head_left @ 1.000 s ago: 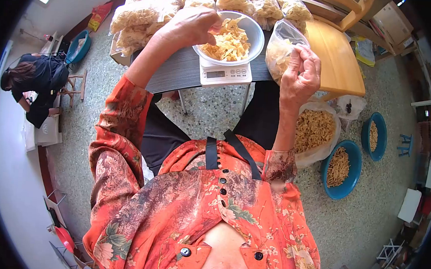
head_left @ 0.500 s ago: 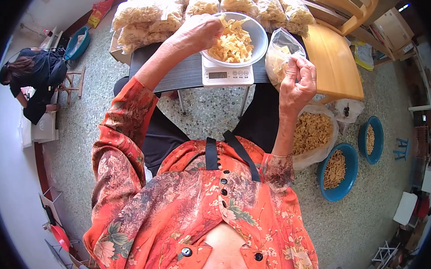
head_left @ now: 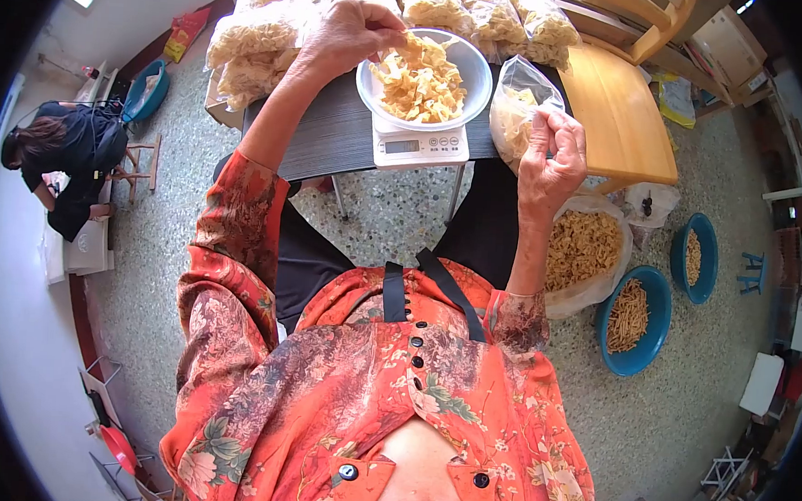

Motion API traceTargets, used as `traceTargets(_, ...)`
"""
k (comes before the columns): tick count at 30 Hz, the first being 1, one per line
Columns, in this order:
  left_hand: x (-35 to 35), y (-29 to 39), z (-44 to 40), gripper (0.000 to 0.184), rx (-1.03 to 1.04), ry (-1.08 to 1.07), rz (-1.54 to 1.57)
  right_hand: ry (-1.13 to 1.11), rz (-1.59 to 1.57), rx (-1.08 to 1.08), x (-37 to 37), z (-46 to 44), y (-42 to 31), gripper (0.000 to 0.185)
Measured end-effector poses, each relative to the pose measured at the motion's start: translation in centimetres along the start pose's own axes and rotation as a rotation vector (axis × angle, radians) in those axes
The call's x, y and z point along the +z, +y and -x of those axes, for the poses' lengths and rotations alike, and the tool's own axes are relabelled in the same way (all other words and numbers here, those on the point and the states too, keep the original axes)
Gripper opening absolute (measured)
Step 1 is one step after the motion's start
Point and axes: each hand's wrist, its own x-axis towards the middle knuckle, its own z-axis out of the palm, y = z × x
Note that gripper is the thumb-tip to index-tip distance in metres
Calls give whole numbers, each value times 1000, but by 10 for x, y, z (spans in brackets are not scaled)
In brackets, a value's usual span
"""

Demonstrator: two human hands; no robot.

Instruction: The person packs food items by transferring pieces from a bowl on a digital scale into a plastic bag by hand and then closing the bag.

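Observation:
My left hand (head_left: 356,38) is at the upper left rim of a white bowl (head_left: 479,84), its fingers pinched together beside the dried yellowish pieces (head_left: 423,81). What it pinches is too small to make out. The bowl rests on a white kitchen scale (head_left: 422,148) at the table's front edge. To the right, my right hand (head_left: 551,159) grips the upper edge of a clear plastic bag (head_left: 513,122), which stands upright and partly filled with similar pieces.
Filled bags (head_left: 267,35) are stacked along the back of the dark table (head_left: 321,137). A wooden chair (head_left: 617,117) stands right. On the floor are a large open bag (head_left: 584,251) and blue basins (head_left: 658,332) of sticks and pieces. Another person (head_left: 76,143) sits far left.
My left hand has moved from over the pieces up and left to the bowl's rim. My right hand stays at the bag, almost unmoved.

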Motion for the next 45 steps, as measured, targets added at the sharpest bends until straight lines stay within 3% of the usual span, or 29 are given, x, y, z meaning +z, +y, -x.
traceTargets(1, 0, -1, 0, 17, -98, -37, 117, -1, -1, -1, 0, 0, 0, 8)
traceTargets(5, 4, -27, -11, 23, -154, -139, 419, -3, 3, -10, 0, 0, -2, 7)
traceTargets(11, 8, -14, -9, 25, -96, -80, 218, -7, -21, 11, -1, 0, -1, 7)
traceTargets(21, 6, -5, -10, 28, -56, -1, 252, -9, -27, 21, 0, 0, 0, 7)
traceTargets(31, 15, -23, -14, 31, -128, -57, 487, -28, -30, 17, 0, 0, -2, 7)
traceTargets(36, 15, -25, -15, 29, -233, -88, 827, -17, -30, 17, 1, 1, -1, 7)
traceTargets(45, 25, 2, -24, 29, -173, -131, 1034, -15, -38, -42, 4, 0, -5, 7)
